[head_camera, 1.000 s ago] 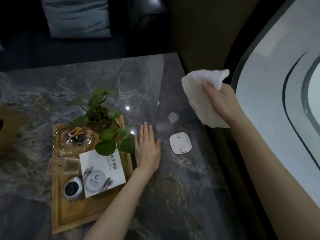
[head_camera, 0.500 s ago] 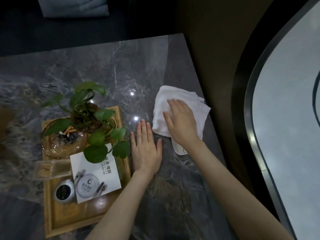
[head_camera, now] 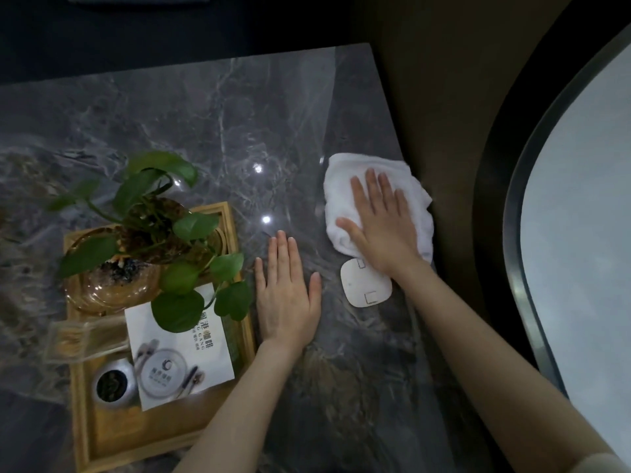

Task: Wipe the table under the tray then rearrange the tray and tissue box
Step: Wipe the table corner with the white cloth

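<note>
Shifted rightward to the desk (head_camera: 280, 107) edge, the white cloth (head_camera: 345, 172) lies under the right hand (head_camera: 382, 227), fingers spread flat to press it. Left hand (head_camera: 286, 295), fingers together, rests beside the tray (head_camera: 102, 435), apparently bracing.

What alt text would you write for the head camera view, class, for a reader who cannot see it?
A person's right hand presses a white cloth flat on a grey marble table; the left hand lies flat beside a wooden tray. The tray holds a potted plant, a glass ashtray and a printed card.
</note>
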